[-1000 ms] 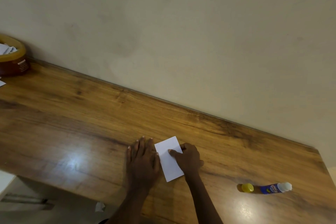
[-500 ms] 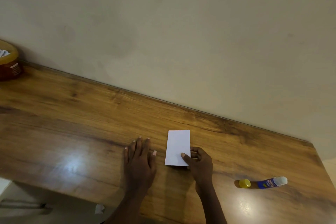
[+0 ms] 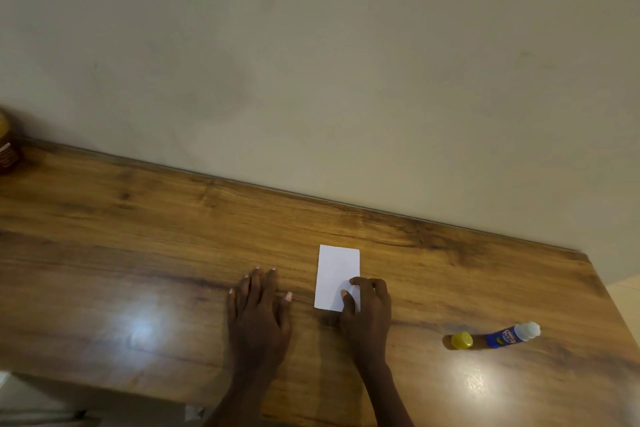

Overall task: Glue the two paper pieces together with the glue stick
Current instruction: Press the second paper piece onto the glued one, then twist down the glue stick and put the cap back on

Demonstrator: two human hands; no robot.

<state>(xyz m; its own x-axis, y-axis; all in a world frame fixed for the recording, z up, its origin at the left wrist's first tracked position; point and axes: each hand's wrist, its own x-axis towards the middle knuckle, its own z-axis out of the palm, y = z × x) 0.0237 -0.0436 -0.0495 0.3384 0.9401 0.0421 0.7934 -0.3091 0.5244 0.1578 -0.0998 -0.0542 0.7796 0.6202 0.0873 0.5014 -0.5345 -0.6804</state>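
Note:
A small white paper rectangle (image 3: 337, 270) lies flat on the wooden desk (image 3: 138, 246), long side pointing toward the wall. Only one sheet outline shows; I cannot tell whether a second piece lies under it. My right hand (image 3: 367, 312) rests on the paper's near right corner, thumb and fingertips pinching that corner. My left hand (image 3: 258, 312) lies flat on the desk, fingers spread, a little left of the paper and not touching it. The blue glue stick (image 3: 512, 334) lies on its side at the right, uncapped, its white tip exposed. Its yellow cap (image 3: 461, 340) lies just left of it.
A brown and yellow container (image 3: 7, 146) stands at the far left by the wall. The plain wall runs along the desk's back edge. The desk's right edge slants down at the far right, and its front edge runs at lower left.
The paper has turned from slanted to straight and shifted right, away from my left hand. My right hand moved from the paper's middle to its near right corner. The left hand stays flat.

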